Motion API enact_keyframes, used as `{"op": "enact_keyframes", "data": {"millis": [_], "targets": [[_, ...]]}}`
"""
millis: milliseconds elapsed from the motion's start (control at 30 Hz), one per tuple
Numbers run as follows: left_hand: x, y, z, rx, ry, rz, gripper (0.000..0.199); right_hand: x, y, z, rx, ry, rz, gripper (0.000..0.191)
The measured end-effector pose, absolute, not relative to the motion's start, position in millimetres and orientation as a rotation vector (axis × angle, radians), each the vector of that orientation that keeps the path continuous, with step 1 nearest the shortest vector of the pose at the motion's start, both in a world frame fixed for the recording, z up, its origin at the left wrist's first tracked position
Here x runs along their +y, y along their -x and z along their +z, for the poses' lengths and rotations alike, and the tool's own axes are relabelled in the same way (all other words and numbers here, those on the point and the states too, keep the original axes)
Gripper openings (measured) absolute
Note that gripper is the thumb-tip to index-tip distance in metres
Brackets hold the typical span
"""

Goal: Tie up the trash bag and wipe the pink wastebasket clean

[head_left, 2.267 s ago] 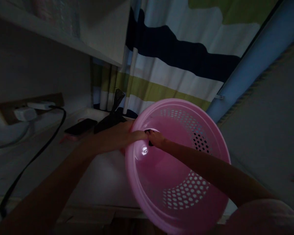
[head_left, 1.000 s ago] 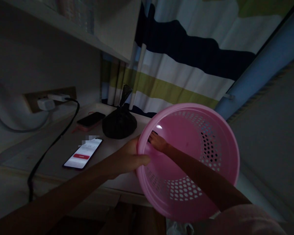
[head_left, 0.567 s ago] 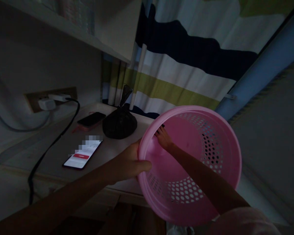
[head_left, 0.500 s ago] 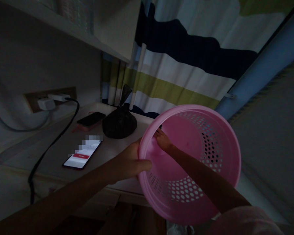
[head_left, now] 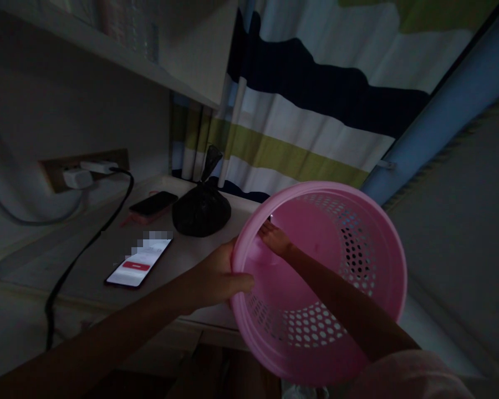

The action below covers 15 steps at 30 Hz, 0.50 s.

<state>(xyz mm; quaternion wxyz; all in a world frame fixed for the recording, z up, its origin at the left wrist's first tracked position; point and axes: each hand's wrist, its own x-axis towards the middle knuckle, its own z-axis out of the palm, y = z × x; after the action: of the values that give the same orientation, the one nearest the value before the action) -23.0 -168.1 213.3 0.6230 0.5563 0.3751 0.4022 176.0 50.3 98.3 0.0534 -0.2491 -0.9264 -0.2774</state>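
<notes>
A round pink plastic basket with perforated sides is tilted so its mouth faces me. At its left rim, my left hand is closed, thumb over the inside edge and fingers behind the outer wall. My right hand reaches into the basket. Its fingers lie stretched out along the inner left wall, their tips partly covered by the rim. A small dark patch shows beside those fingertips; what it is I cannot tell.
On the white desk lie a lit phone, a dark-screened phone and a knotted black plastic bag. A black cable runs from the wall socket. A shelf overhangs; a striped curtain hangs behind.
The basket and both hands sit slightly lower and further left in the picture. The grip on the rim is unchanged, and my right hand stays at the inner wall.
</notes>
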Motion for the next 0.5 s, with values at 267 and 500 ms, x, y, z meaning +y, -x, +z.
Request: {"op": "enact_keyframes", "data": {"millis": [267, 500], "targets": [[-165.5, 26.5, 212.1, 0.872, -1.276, 0.903, 0.058, 54.0, -173.6, 104.6, -2.646, 0.991, -0.888, 0.046], [-163.5, 26.4, 211.2, 0.897, -1.302, 0.909, 0.054, 36.0, -151.4, 91.2, -2.817, 0.755, -0.872, 0.037]]}}
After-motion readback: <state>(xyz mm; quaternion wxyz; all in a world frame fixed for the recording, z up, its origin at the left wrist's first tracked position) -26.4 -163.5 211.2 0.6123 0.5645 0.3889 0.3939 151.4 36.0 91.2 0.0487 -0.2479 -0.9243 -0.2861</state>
